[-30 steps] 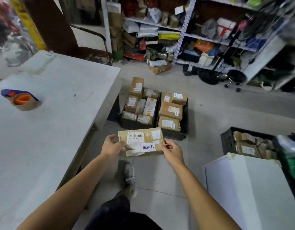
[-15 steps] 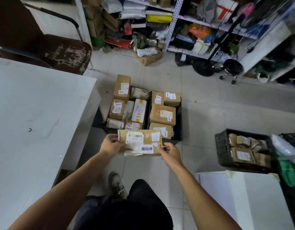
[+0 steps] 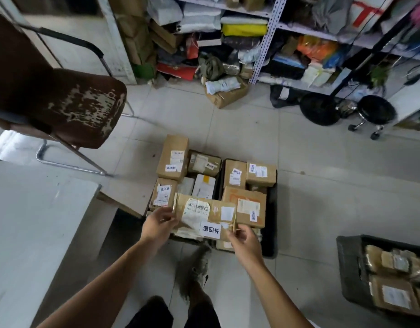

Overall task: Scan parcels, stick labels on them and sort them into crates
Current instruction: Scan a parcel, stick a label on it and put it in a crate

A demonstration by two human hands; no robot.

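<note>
Parcel, labelled and pinched at each end by left hand and right hand, hangs over the near edge of the full black crate, so sorting looks underway, needing a free gap

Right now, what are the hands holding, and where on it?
A flat cardboard parcel: left hand at its left end, right hand at its lower right corner.
</note>
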